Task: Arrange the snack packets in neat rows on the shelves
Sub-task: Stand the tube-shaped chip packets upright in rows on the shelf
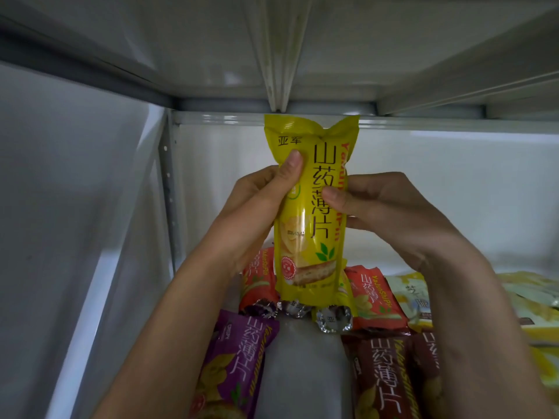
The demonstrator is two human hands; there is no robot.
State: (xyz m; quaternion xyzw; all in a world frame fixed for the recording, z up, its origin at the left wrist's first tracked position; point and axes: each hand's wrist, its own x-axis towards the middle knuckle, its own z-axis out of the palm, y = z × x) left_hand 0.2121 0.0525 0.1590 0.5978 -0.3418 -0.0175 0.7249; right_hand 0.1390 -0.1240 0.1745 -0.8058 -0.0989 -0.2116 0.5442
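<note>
A yellow snack packet point(308, 207) stands upright in the middle of the view, lifted above the white shelf point(302, 373) and gripped from both sides. The left hand point(257, 207) wraps its grip round the packet's nine o'clock edge, thumb pressed flat on the front near the top; the right hand point(387, 207) grasps the three o'clock edge, thumb on the printed face and fingers curled behind. Under the packet, toward six o'clock, other packets lie on the shelf: an orange packet point(257, 282) at about seven o'clock, partly hidden by the left wrist, and a second orange packet point(375, 297) at about five o'clock, with silver crimped packet ends point(332, 322) between them. Nearer the camera, a purple packet point(236, 367) lies at seven o'clock and a dark red packet point(384, 379) at five o'clock, bare shelf between them. Pale yellow packets point(411, 294) lie farther out toward four o'clock. The underside of the upper shelf point(302, 55) fills twelve o'clock.
</note>
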